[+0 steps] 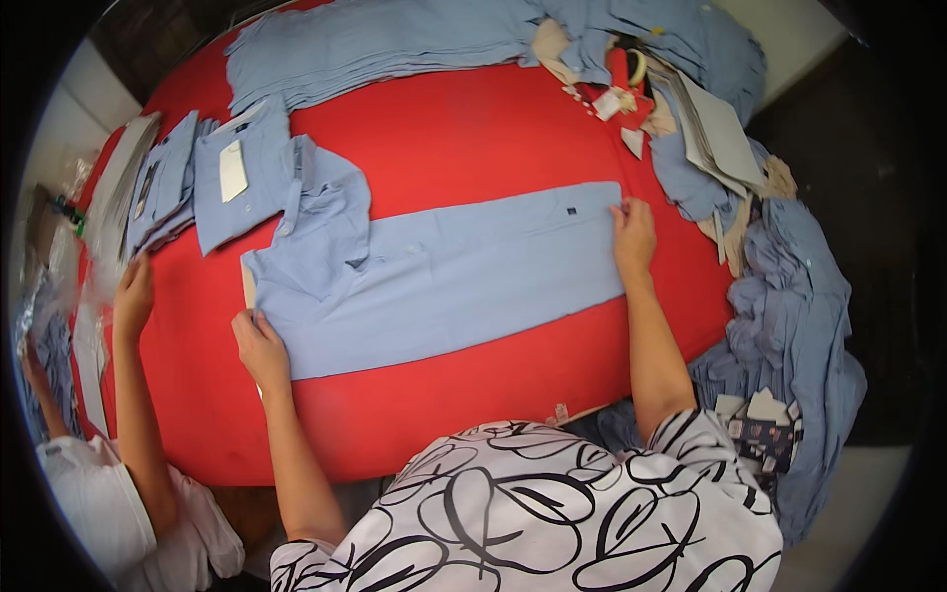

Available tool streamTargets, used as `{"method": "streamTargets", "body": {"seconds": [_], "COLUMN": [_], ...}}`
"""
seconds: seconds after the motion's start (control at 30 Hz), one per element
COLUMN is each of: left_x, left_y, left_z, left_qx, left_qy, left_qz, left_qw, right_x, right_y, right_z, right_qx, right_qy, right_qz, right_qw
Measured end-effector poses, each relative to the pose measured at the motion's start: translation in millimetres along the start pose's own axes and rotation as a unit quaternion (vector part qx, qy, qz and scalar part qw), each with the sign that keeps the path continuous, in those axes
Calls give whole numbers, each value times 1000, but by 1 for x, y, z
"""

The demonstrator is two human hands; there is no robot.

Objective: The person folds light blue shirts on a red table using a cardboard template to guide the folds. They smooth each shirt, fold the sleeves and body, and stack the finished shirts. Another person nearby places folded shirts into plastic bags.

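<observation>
So there's a light blue garment (473, 271) laid out long and flat in the middle of the red table (424, 414), running side to side and tilted a bit, so its right end sits nearer the far edge. The left hand (262, 353) has its fingers closed on the garment's near left corner, pinching the cloth. The right hand (634, 237) is up at the other end, thumb and fingers nipping the right edge just below the far corner. There's a little dark label (571, 210) on the cloth close by. Over at the left end, a bunched flap (330, 202) of the same blue fabric sticks out toward the far edge.

Just past that flap, toward the far left corner, sits a folded blue piece (261, 183) with a white tag (233, 172) on it. A wide stack of blue cloth (385, 51) runs along the table's far edge. Toward the far right corner there's a tape roll (637, 67) amid scraps, plus a stack of pale sheets (718, 123). A heap of blue clothes (794, 286) hangs off the right edge. Near the left edge is a co-worker's hand (135, 291); can't tell if it's gripping anything.
</observation>
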State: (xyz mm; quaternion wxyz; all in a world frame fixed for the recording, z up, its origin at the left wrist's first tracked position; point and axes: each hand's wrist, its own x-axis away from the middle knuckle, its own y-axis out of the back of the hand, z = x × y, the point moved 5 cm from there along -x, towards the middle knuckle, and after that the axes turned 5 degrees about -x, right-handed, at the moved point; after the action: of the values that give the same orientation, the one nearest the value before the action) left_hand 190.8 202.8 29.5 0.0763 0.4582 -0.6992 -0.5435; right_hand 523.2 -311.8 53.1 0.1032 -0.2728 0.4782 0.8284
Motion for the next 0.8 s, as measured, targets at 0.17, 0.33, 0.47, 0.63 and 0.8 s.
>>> {"method": "streamTargets", "body": {"seconds": [0.17,0.33,0.47,0.63,0.8], "left_x": [-8,-9,-6,-24,-25], "left_y": [17,15,9,13,3], "left_z": [-10,-9,-9,-11,0], "left_qx": [37,43,54,107,173], "left_qy": [-124,-99,-45,-14,-25], "left_qz": [11,48,60,118,137], "left_qw": [992,993,996,987,975], "right_x": [66,51,-3,-40,-54], "right_y": [4,-17,-33,-113,-242], "right_z": [38,15,68,290,402], "right_qx": [14,105,123,-214,-163], "right_qy": [52,50,12,246,51], "right_qz": [120,214,234,331,364], "right_qw": [991,970,964,886,916]}}
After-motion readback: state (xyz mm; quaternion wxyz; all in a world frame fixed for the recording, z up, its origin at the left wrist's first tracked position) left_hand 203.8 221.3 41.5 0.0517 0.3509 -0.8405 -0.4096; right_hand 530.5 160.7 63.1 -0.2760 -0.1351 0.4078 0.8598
